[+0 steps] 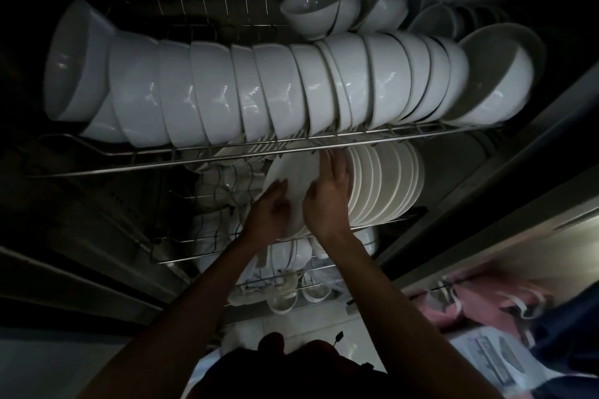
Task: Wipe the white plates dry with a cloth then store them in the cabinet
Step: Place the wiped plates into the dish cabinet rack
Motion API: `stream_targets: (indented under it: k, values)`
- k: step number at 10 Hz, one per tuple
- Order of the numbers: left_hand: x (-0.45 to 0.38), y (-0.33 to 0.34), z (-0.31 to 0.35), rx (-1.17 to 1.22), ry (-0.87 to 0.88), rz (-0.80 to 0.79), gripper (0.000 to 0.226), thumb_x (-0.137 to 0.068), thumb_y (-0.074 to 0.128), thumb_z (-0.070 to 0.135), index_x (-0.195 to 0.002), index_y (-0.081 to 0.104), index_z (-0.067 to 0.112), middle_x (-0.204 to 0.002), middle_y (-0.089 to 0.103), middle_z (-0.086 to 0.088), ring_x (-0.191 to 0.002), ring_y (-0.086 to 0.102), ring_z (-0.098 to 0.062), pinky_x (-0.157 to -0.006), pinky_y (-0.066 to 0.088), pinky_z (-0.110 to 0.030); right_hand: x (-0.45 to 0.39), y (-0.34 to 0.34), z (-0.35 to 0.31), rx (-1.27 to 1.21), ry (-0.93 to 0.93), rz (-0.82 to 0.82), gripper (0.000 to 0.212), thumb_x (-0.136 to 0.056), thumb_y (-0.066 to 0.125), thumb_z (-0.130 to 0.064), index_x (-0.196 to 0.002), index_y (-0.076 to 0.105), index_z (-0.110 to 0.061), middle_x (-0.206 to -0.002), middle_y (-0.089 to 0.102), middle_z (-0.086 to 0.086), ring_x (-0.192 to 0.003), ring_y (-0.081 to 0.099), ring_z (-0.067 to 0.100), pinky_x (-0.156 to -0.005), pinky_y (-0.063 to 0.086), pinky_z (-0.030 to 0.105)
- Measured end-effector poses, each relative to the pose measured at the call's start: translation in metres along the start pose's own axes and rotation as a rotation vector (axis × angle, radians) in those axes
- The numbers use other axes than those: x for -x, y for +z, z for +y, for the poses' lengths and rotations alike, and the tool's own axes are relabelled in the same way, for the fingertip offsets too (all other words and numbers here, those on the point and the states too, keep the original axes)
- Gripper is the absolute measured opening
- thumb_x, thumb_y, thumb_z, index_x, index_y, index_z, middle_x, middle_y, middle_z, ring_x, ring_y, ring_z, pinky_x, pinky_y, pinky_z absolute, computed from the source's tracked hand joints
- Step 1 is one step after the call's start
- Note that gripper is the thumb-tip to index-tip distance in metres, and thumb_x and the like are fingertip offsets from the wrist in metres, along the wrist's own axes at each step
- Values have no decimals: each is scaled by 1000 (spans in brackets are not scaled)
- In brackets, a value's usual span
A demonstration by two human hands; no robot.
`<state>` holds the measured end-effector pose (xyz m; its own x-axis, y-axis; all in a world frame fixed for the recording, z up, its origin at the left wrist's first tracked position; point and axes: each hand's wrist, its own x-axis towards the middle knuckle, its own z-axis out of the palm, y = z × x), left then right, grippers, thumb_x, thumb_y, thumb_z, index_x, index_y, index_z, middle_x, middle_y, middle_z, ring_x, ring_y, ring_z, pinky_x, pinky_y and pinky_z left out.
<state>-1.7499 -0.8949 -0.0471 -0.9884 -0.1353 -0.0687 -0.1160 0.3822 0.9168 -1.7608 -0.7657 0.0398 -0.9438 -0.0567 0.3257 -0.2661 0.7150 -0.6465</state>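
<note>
I look down into a dark cabinet with wire racks. Both hands hold one white plate (293,181) on edge at the middle rack. My left hand (270,210) grips its near left rim with curled fingers. My right hand (327,194) lies over its right face, fingers stretched up toward the rack bar. Just right of it, a row of several white plates (385,185) stands upright in the wire rack (324,238). I see no cloth in either hand.
A long row of nested white bowls (246,91) fills the upper rack (227,155), with more bowls (343,0) behind. Small bowls and cups (291,288) sit on the lowest rack. A cabinet door frame (486,214) runs along the right; pink fabric (479,301) lies beyond.
</note>
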Motion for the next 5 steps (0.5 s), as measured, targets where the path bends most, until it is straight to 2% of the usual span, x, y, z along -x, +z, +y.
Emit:
stream_targets:
  k: [1,2,3,4,5]
  values:
    - [5,-2,4,-7,-3,-2,49,-101,53,6,-149,46,12,-149,52,-10,-138,48,-25,-114,39,-32,2,2,3,39,11,-31,76,-74,53,6,-148,39,-5,-162,15,19,-147,14,36,-119,8,27]
    - [9,-3,4,5,-12,10,50,-96,58,20,-144,51,9,-148,52,-12,-137,50,-28,-116,39,-41,2,1,5,58,-30,-25,73,-73,54,3,-145,43,-6,-161,17,21,-147,15,38,-119,16,36]
    - [8,1,-10,19,-16,96,62,-84,56,36,-137,58,4,-143,56,-16,-132,54,-30,-114,40,-48,5,-1,3,117,-51,-60,73,-75,51,0,-147,41,-7,-163,12,21,-146,15,40,-120,15,38]
    - [15,-1,4,-30,-26,120,56,-84,55,29,-134,61,4,-136,61,-16,-126,58,-31,-110,44,-48,9,-1,5,148,-83,-77,71,-76,44,-4,-147,42,-7,-163,8,22,-146,14,42,-121,14,41]
    - [15,-2,7,-43,-31,122,48,-86,58,24,-131,64,8,-133,64,-12,-123,61,-29,-107,46,-48,10,-2,9,168,-115,-79,66,-77,42,-4,-143,45,-5,-161,14,25,-147,13,45,-122,16,46]
